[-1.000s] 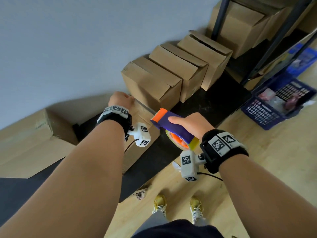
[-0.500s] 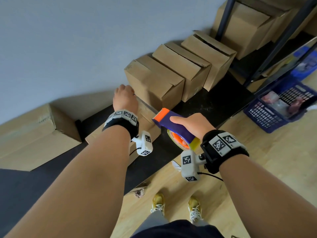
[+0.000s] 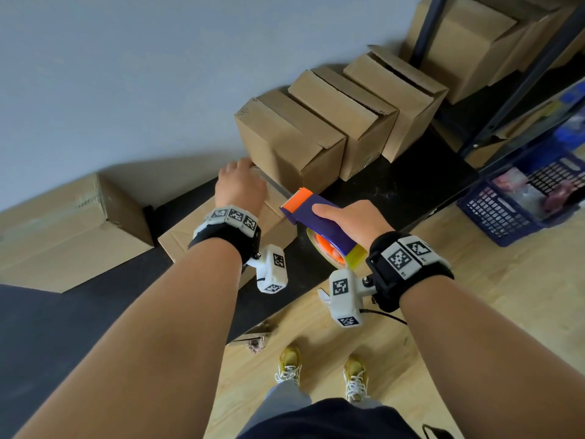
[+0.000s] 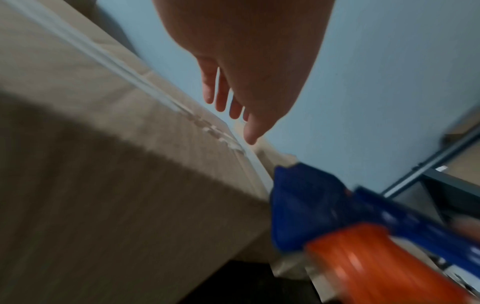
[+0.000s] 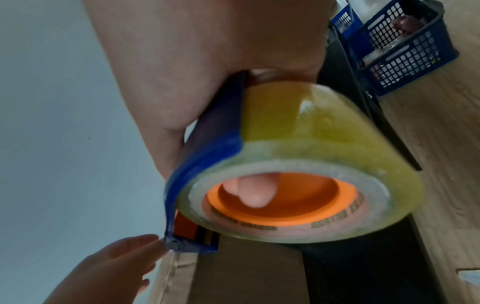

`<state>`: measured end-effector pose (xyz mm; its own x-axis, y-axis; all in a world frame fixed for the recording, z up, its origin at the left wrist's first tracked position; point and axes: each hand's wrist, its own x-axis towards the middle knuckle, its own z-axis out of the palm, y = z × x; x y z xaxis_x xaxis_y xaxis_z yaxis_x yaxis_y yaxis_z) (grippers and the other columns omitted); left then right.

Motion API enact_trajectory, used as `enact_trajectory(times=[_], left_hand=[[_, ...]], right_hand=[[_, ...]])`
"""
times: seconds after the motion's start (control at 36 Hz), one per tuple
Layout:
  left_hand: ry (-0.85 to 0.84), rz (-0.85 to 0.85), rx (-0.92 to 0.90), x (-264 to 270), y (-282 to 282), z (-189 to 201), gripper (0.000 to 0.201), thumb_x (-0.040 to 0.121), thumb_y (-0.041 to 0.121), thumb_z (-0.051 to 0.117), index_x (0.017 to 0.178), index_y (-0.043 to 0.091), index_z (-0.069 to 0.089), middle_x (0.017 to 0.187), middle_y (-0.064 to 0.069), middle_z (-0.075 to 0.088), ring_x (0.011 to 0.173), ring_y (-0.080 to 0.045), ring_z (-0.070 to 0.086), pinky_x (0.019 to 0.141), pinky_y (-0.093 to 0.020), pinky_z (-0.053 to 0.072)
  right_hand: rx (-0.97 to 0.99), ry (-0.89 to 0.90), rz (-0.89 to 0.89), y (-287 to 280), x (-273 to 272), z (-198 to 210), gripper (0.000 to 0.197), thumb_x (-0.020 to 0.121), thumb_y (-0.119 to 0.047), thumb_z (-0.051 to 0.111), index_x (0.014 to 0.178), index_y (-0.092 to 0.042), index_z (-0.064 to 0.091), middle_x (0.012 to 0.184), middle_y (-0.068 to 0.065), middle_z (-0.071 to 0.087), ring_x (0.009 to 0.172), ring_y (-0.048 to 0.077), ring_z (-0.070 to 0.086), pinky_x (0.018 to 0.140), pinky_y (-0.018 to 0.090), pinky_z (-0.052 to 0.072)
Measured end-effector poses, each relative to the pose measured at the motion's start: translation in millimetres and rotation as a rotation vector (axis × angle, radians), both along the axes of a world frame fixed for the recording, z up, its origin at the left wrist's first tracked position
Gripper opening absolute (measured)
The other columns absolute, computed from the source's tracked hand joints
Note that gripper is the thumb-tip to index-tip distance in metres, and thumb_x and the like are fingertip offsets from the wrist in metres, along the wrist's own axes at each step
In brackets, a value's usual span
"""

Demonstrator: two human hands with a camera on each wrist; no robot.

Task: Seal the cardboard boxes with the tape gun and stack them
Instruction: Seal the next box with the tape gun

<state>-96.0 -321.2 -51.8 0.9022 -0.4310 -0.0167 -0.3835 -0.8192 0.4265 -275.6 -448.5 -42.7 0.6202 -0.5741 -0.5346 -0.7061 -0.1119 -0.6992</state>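
A low cardboard box (image 3: 186, 240) lies on the black mat, with a strip of clear tape (image 4: 145, 86) along its top seam. My left hand (image 3: 240, 184) reaches over the box's far end by the wall, fingers (image 4: 223, 96) straight; contact with the box is not clear. My right hand (image 3: 346, 220) grips the blue and orange tape gun (image 3: 311, 209) over the box's right end. Its yellowish tape roll (image 5: 311, 152) fills the right wrist view, where the left hand (image 5: 111, 269) shows at the lower left. Three more boxes stand in a row behind: (image 3: 285, 141), (image 3: 342, 106), (image 3: 399, 87).
A large box (image 3: 63, 236) lies at the left against the grey wall. A dark shelf rack (image 3: 522, 71) with boxes (image 3: 468, 42) stands at the right, and a blue basket (image 3: 512, 201) sits on the wooden floor beside it. My feet (image 3: 323, 372) are below.
My left hand has slid forward along the low box's top toward the wall and its fingers have straightened. The tape gun has stayed over the box's right end.
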Motion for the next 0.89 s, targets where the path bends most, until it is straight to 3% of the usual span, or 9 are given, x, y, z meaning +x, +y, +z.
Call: enact_trajectory(times=[0.11, 0.22, 0.31, 0.39, 0.47, 0.64, 0.72, 0.83, 0.89], left_hand=[[-0.063, -0.085, -0.019, -20.6, 4.5, -12.0, 0.032, 0.092, 0.030, 0.055, 0.119, 0.014, 0.061, 0.129, -0.006, 0.055, 0.119, -0.025, 0.048, 0.100, -0.036, 0.040], [-0.002, -0.061, -0.050, -29.1, 9.7, -18.8, 0.041, 0.095, 0.037, 0.053, 0.132, 0.019, 0.055, 0.145, 0.001, 0.046, 0.134, -0.019, 0.039, 0.111, -0.033, 0.030], [-0.005, -0.087, 0.004, -34.2, 10.2, -15.7, 0.044, 0.098, 0.039, 0.048, 0.137, 0.020, 0.049, 0.152, 0.002, 0.038, 0.142, -0.019, 0.027, 0.116, -0.037, 0.023], [0.017, -0.070, 0.010, -36.2, 8.9, -10.4, 0.043, 0.098, 0.037, 0.049, 0.136, 0.019, 0.050, 0.151, 0.000, 0.039, 0.141, -0.021, 0.030, 0.115, -0.038, 0.025], [0.016, -0.059, 0.010, -36.3, 7.4, -10.1, 0.040, 0.097, 0.037, 0.051, 0.133, 0.019, 0.052, 0.150, -0.001, 0.041, 0.139, -0.022, 0.033, 0.114, -0.038, 0.026], [0.029, -0.059, 0.048, -37.1, 6.8, -12.6, 0.044, 0.098, 0.038, 0.047, 0.138, 0.020, 0.046, 0.154, 0.000, 0.034, 0.144, -0.019, 0.025, 0.117, -0.040, 0.021], [0.014, -0.076, 0.063, -34.6, 6.9, -12.1, 0.041, 0.097, 0.039, 0.047, 0.134, 0.019, 0.050, 0.149, 0.001, 0.041, 0.139, -0.020, 0.033, 0.112, -0.036, 0.024], [0.043, -0.057, 0.054, -38.0, 7.4, -7.7, 0.042, 0.097, 0.039, 0.046, 0.134, 0.019, 0.050, 0.150, 0.002, 0.039, 0.138, -0.022, 0.034, 0.111, -0.035, 0.024], [0.050, -0.083, 0.073, -41.7, 7.3, -3.9, 0.044, 0.098, 0.038, 0.044, 0.137, 0.017, 0.047, 0.152, 0.001, 0.035, 0.142, -0.021, 0.027, 0.114, -0.037, 0.020]], right_hand=[[-0.009, -0.003, 0.014, -0.2, -0.1, -4.6, 0.052, 0.083, -0.062, 0.067, 0.092, -0.011, 0.062, 0.086, 0.005, 0.067, 0.078, 0.016, 0.063, 0.064, 0.024, 0.045], [-0.024, -0.015, 0.024, -1.0, -4.4, -8.5, 0.054, 0.083, -0.062, 0.067, 0.088, -0.009, 0.065, 0.081, 0.005, 0.066, 0.073, 0.017, 0.063, 0.059, 0.025, 0.041], [-0.013, -0.030, 0.033, -2.2, -10.5, -12.8, 0.056, 0.082, -0.061, 0.068, 0.089, -0.005, 0.067, 0.084, 0.008, 0.069, 0.078, 0.022, 0.066, 0.064, 0.027, 0.045], [0.015, -0.015, 0.027, -5.4, -20.1, -17.9, 0.057, 0.082, -0.061, 0.068, 0.090, -0.005, 0.067, 0.086, 0.010, 0.070, 0.080, 0.024, 0.066, 0.068, 0.029, 0.045], [0.044, 0.017, 0.034, -10.6, -29.5, -22.4, 0.057, 0.081, -0.062, 0.068, 0.094, -0.007, 0.067, 0.087, 0.008, 0.070, 0.078, 0.021, 0.066, 0.064, 0.026, 0.045], [0.077, 0.055, 0.060, -13.8, -31.2, -22.7, 0.060, 0.081, -0.065, 0.066, 0.101, -0.008, 0.065, 0.088, 0.007, 0.069, 0.076, 0.017, 0.065, 0.059, 0.024, 0.041], [0.082, 0.055, 0.064, -14.1, -29.5, -23.8, 0.063, 0.080, -0.066, 0.066, 0.104, -0.007, 0.066, 0.091, 0.008, 0.070, 0.076, 0.018, 0.064, 0.060, 0.025, 0.041], [0.061, 0.077, 0.080, -11.3, -22.0, -25.5, 0.067, 0.080, -0.068, 0.065, 0.109, -0.007, 0.066, 0.098, 0.010, 0.071, 0.087, 0.022, 0.067, 0.065, 0.026, 0.045], [0.045, 0.094, 0.070, -8.8, -16.9, -26.1, 0.072, 0.079, -0.069, 0.064, 0.116, -0.007, 0.064, 0.105, 0.010, 0.070, 0.095, 0.025, 0.068, 0.070, 0.029, 0.048]])
